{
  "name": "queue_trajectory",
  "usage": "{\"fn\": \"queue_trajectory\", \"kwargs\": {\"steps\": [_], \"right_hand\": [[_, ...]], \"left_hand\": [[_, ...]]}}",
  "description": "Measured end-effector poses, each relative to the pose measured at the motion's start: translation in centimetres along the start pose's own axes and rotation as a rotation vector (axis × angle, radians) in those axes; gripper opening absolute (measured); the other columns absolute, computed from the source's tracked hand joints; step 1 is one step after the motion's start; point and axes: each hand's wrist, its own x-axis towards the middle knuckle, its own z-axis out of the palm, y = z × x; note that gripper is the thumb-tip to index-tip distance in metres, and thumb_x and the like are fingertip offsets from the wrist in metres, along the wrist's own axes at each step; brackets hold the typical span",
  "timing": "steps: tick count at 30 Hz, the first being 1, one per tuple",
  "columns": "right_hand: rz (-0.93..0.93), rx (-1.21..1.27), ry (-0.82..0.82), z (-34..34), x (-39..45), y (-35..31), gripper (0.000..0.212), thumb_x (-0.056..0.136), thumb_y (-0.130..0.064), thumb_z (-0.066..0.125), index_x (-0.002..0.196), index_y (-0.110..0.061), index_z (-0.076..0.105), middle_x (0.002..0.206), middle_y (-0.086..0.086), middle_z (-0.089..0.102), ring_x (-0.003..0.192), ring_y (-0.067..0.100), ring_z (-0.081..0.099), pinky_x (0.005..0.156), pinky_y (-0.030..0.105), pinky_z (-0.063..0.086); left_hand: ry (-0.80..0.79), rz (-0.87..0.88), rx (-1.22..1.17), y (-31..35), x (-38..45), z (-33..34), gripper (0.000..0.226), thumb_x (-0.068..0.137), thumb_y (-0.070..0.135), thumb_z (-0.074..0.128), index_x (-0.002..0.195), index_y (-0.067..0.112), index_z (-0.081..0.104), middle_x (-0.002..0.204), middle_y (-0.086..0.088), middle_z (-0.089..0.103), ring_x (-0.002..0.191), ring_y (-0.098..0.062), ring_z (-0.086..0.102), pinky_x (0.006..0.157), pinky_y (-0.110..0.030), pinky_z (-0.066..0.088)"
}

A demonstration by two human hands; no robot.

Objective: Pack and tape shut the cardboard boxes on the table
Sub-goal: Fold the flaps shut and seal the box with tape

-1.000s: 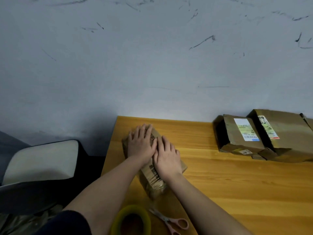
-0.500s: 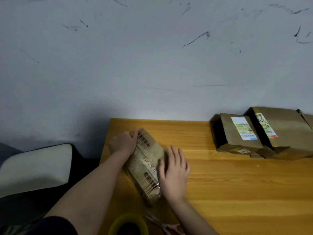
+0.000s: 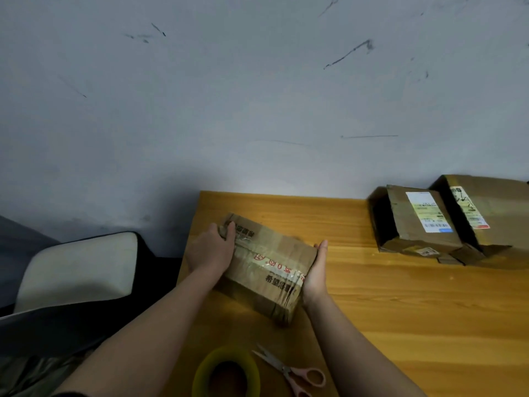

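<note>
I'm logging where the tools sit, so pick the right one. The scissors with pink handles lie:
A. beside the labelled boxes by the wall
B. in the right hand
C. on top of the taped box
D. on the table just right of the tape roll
D: the scissors lie flat on the table at its near edge, just right of the tape roll, and neither hand touches them.

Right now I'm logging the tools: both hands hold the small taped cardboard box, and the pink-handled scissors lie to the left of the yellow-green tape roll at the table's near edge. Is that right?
Not quite. The head view shows the pink-handled scissors to the right of the yellow-green tape roll, not the left. The rest stands: left hand and right hand hold the small taped cardboard box.
</note>
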Motion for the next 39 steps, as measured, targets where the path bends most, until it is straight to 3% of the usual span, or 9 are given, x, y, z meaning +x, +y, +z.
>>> {"fn": "queue_trajectory", "kwargs": {"steps": [3,7,13,18,22,27,32,36,39], "right_hand": [[-0.028,-0.131,0.044,-0.5,1.3,1.0,0.093,0.071,-0.091,0.036,0.121,-0.016,0.060,0.117,0.018,0.066,0.100,0.033,0.066,0.091,0.046,0.050],[-0.238,-0.391,0.262,-0.7,0.2,1.5,0.070,0.094,-0.061,0.041,0.146,-0.014,0.033,0.145,0.010,0.042,0.133,0.034,0.040,0.111,0.047,0.032],[-0.410,-0.667,0.072,-1.3,-1.0,2.8,0.050,0.094,-0.035,0.059,0.135,-0.012,0.042,0.116,-0.001,0.056,0.114,0.024,0.055,0.091,0.028,0.042],[-0.390,-0.713,0.013,-1.3,-0.1,1.6,0.045,0.095,-0.032,0.057,0.134,-0.012,0.046,0.123,0.010,0.061,0.116,0.030,0.057,0.100,0.041,0.045],[-0.354,-0.758,0.027,-1.1,0.0,0.8,0.046,0.095,-0.035,0.057,0.132,-0.010,0.047,0.124,0.012,0.061,0.115,0.032,0.056,0.099,0.042,0.044],[-0.369,-0.836,0.058,-1.3,-0.4,0.5,0.055,0.097,-0.047,0.047,0.137,-0.010,0.043,0.133,0.011,0.056,0.121,0.032,0.052,0.097,0.037,0.041],[-0.397,-1.085,0.075,-1.6,-0.9,0.3,0.065,0.099,-0.055,0.032,0.141,-0.006,0.038,0.136,0.018,0.053,0.126,0.035,0.049,0.098,0.039,0.040],[-0.101,-0.851,-0.174,-1.7,-1.5,-1.9,0.056,0.097,-0.058,0.036,0.128,-0.014,0.053,0.126,0.004,0.059,0.114,0.023,0.053,0.103,0.035,0.036],[-0.004,-0.885,-0.280,-2.6,-2.3,-2.0,0.052,0.092,-0.065,0.035,0.115,-0.024,0.058,0.114,-0.006,0.062,0.100,0.013,0.055,0.096,0.030,0.032]], "left_hand": [[-0.010,-0.033,-0.026,-0.1,0.0,0.0,0.053,0.095,0.062,0.022,0.092,0.017,0.051,0.076,0.001,0.054,0.067,-0.020,0.054,0.052,-0.028,0.036],[-0.041,-0.095,-0.061,0.6,-0.3,-0.3,0.055,0.096,0.061,0.021,0.099,0.015,0.050,0.080,0.000,0.053,0.070,-0.021,0.050,0.057,-0.030,0.036],[-0.282,-0.058,-0.408,-0.6,-0.9,-1.3,0.055,0.097,0.057,0.032,0.131,0.016,0.045,0.125,-0.007,0.057,0.110,-0.028,0.054,0.079,-0.032,0.037],[-0.490,-0.325,-1.002,-2.4,-2.3,-1.0,0.067,0.089,0.055,0.054,0.142,0.017,0.040,0.137,-0.009,0.049,0.116,-0.028,0.050,0.088,-0.037,0.044],[-0.358,-0.321,-0.980,-1.2,-3.0,-1.2,0.057,0.094,0.046,0.051,0.141,0.014,0.043,0.136,-0.010,0.049,0.120,-0.030,0.049,0.084,-0.033,0.040],[-0.291,-0.272,-0.847,-1.5,-3.3,-1.3,0.047,0.099,0.053,0.032,0.110,0.017,0.060,0.114,-0.008,0.062,0.092,-0.021,0.053,0.079,-0.032,0.041],[-0.188,-0.195,-0.561,-1.2,-3.3,-1.4,0.054,0.102,0.048,0.023,0.111,0.010,0.061,0.094,-0.005,0.060,0.078,-0.018,0.050,0.070,-0.031,0.039],[-0.413,-0.325,-0.760,-0.6,-3.3,-2.6,0.059,0.101,0.051,0.022,0.135,0.008,0.047,0.136,-0.017,0.049,0.120,-0.032,0.048,0.097,-0.038,0.038],[-0.475,-0.391,-1.030,-0.9,-4.4,-3.1,0.059,0.101,0.050,0.025,0.140,0.009,0.041,0.139,-0.010,0.045,0.129,-0.030,0.041,0.105,-0.037,0.032]]}}
